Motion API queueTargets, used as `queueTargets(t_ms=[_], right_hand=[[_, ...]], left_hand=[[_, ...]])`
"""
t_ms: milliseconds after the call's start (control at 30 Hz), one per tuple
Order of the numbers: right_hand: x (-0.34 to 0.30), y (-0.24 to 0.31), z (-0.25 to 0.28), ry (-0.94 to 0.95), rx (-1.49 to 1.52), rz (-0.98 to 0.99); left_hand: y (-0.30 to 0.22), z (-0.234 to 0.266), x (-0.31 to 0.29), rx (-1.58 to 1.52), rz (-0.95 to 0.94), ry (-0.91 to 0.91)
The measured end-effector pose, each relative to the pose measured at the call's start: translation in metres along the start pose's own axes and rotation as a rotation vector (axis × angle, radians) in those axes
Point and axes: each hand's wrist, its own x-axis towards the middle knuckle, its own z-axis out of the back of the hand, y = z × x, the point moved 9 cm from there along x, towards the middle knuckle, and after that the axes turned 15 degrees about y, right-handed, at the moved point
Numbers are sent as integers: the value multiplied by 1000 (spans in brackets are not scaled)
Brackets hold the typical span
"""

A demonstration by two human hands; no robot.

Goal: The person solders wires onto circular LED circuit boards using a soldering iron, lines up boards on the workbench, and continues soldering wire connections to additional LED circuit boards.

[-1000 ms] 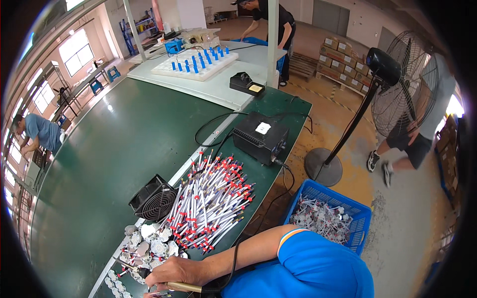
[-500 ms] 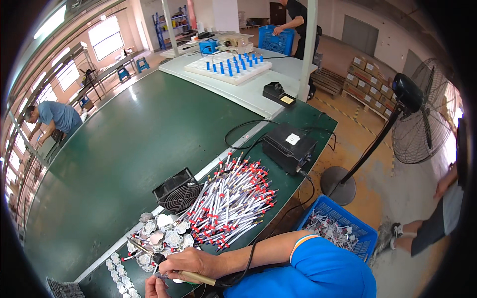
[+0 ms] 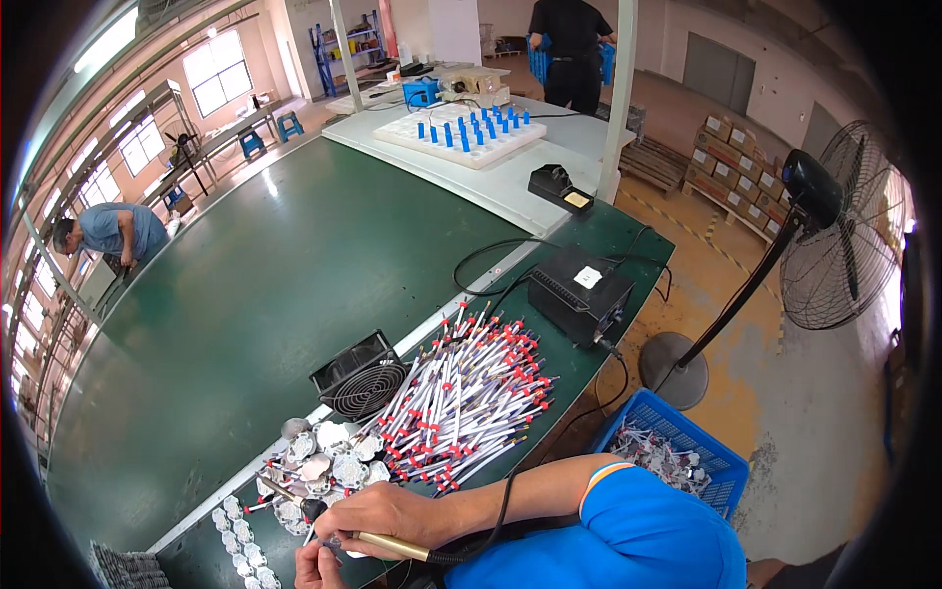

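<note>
The left hand (image 3: 319,568) is cut off at the near edge, its bunched fingertips hiding whether they grip anything, while the right hand (image 3: 385,518), back upward, is clamped around a soldering iron (image 3: 394,547) angled far-left toward silvery discs (image 3: 348,469) on the green surface (image 3: 216,363).

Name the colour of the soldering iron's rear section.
Dull gold: the soldering iron's rear section shows best in the head view.

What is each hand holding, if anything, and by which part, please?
The right hand grips a soldering iron by its handle, behind the dark collar. What the left hand holds, if anything, cannot be told.
</note>
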Motion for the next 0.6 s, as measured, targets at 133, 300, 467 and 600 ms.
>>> queueTargets(t_ms=[133, 300, 467, 600], right_hand=[[1, 12, 5, 13, -85, 33], [3, 17, 5, 16, -92, 26], [5, 12, 5, -78, -11, -19], [7, 8, 1, -107, 1, 21]], left_hand=[[-4, -1, 0, 70, -12, 9], [-11, -4, -2, 85, -37, -7], [-12, -5, -4, 135, -24, 3], [-12, -5, -5, 138, -49, 4]])
